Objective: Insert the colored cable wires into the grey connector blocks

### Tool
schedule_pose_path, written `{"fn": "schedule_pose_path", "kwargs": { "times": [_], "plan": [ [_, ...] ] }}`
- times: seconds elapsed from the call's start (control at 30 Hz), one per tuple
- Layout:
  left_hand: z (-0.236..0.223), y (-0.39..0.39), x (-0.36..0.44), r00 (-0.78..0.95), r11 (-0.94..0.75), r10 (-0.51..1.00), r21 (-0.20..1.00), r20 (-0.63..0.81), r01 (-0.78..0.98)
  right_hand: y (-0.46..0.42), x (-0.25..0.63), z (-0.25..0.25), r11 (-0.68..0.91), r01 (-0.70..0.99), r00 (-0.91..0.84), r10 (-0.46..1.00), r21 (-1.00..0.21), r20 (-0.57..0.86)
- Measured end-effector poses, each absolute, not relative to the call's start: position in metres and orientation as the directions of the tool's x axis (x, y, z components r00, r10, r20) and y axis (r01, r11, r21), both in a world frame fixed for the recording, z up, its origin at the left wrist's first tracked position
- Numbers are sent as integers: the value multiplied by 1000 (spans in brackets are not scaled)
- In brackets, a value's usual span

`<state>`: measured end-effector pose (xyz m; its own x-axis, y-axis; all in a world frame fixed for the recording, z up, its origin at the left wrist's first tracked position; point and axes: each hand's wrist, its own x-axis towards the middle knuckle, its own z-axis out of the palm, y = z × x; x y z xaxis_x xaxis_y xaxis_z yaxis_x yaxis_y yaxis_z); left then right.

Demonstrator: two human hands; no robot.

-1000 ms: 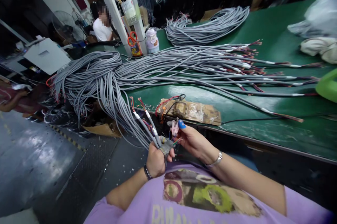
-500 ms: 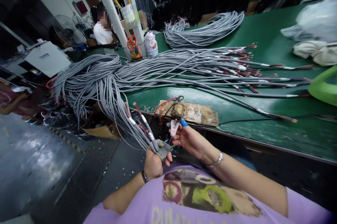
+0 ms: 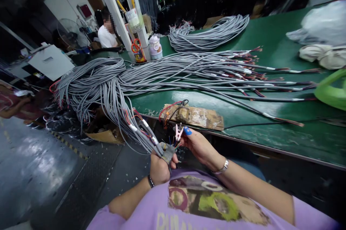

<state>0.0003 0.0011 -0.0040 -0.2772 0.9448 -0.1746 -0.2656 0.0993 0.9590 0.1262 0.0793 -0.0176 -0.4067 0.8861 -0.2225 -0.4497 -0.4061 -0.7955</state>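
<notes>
- The left hand [image 3: 160, 168] is closed around a bundle of grey, smooth-jacketed round cables [image 3: 143, 141]; too many overlap to be counted.
- At the cable ends, a dull grey, wrinkled wrapping [image 3: 168, 153] is pressed by the same grip; whether it is tape or cloth cannot be told.
- Beside the held bundle, 3 short white sleeves [image 3: 133, 127] are seen, with red and dark strands bared.
- By the right hand [image 3: 197, 147], 1 small pale pink, forked clip [image 3: 178, 133] is held; that grip is narrow, pinched at thumb and fingers, and 1 blue covering [image 3: 187, 131] is worn on the thumb.
- The pink clip is held just above the thin coloured wires [image 3: 177, 146] between the 2 hands, in front of the counter edge; whether they are touched by it cannot be told.
- On the smooth, glossy green counter [image 3: 238, 116], 1 rough, scuffed wooden board [image 3: 200, 116] is laid near the edge.
- Across the counter a long heap of grey cables [image 3: 92, 73] is spread, with ends draped over the left side.
- Behind it, 1 oval coil of grey cable [image 3: 208, 37] and 1 lilac, rounded bottle [image 3: 155, 48] are placed.
</notes>
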Motion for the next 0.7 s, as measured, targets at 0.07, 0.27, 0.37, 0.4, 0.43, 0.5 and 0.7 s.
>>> {"fn": "schedule_pose_path", "kwargs": {
  "times": [0.07, 0.27, 0.37, 0.4, 0.43, 0.5, 0.7],
  "plan": [
    [-4, 4, 3, -273, 113, 944, 958, -186, -262, 80, 123, -16, -433, -482, -436, 873, -762, -220],
    [-8, 9, 6, -267, 143, 939, 953, -216, -267, 82, 116, -11, -565, -588, -535, 808, -579, -247],
    [-11, 10, 6, -253, 162, 939, 950, -231, -266, 84, 114, -16, -570, -621, -493, 817, -538, -297],
    [-12, 10, 6, -249, 170, 939, 949, -238, -265, 84, 114, -17, -571, -627, -484, 819, -530, -309],
    [-13, 11, 6, -246, 177, 938, 948, -243, -264, 84, 114, -18, -570, -630, -478, 820, -527, -316],
    [-14, 11, 6, -243, 187, 937, 947, -252, -262, 84, 113, -19, -567, -634, -474, 822, -526, -315],
    [-14, 8, 5, -251, 140, 945, 952, -211, -273, 80, 114, -20, -563, -627, -504, 820, -539, -270]
  ]
}}
